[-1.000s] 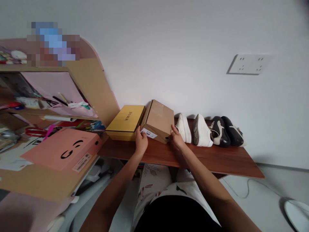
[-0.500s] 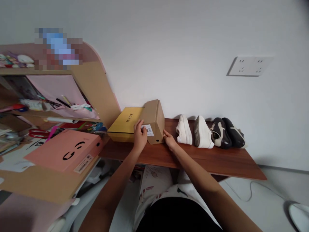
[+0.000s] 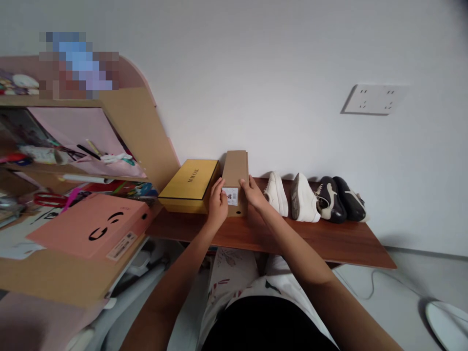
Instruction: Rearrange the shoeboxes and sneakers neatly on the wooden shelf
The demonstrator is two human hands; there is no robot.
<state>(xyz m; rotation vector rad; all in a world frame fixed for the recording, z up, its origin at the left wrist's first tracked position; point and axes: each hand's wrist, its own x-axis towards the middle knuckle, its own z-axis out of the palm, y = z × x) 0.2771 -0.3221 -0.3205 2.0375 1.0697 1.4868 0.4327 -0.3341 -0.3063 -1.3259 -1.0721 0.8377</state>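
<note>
A brown cardboard shoebox [image 3: 236, 168] with a white label on its near end rests on the dark red-brown wooden board [image 3: 310, 239]. My left hand [image 3: 218, 204] presses against its left near corner, fingers bent around the edge. On the other side, my right hand [image 3: 253, 192] grips the right near corner, thumb by the lid. Left of the brown box lies a yellow shoebox [image 3: 190, 180], with a narrow gap between them. White sneakers [image 3: 305, 200] stand just right of my right hand, and dark shoes [image 3: 331, 200] with pale trim sit beyond them.
A pink shoebox [image 3: 93, 226] lies on the desk [image 3: 54, 278] at left, below shelves holding stationery. A wall socket panel [image 3: 375, 100] is at upper right. A cable [image 3: 373, 287] and a round white object [image 3: 448, 321] are on the floor at right.
The brown shoebox has gone from tilted against the yellow box to standing level and apart from it. My right hand has moved up its side to the lid edge.
</note>
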